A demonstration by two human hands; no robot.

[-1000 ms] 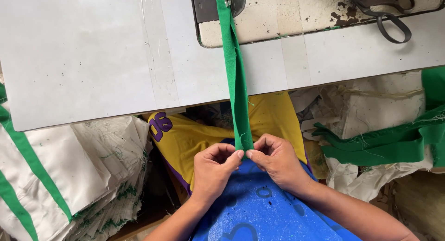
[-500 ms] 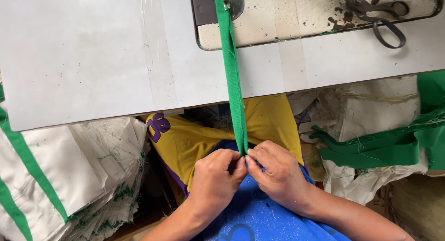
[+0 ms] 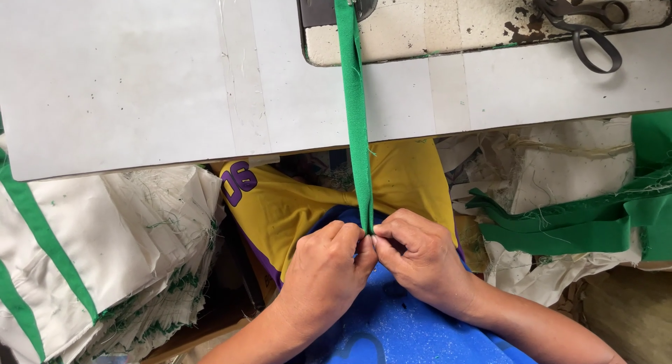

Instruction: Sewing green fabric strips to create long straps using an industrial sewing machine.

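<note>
A narrow folded green fabric strip (image 3: 355,112) runs taut from the sewing machine (image 3: 448,21) at the top, across the white table (image 3: 140,70), down to my lap. My left hand (image 3: 325,269) and my right hand (image 3: 416,262) meet at its lower end, thumbs and fingertips pinching the strip together just below the table's edge. Both hands rest over yellow shorts (image 3: 287,203) with purple print and a blue garment (image 3: 392,329) on my lap.
Dark scissors (image 3: 584,24) lie on the worn machine bed at top right. A stack of white cloth with green stripes (image 3: 91,259) sits at the left. Loose green strips (image 3: 595,217) and white fabric pile up at the right.
The strip has been drawn tighter and straighter. My hands have closed in on each other at its end, fingertips now touching.
</note>
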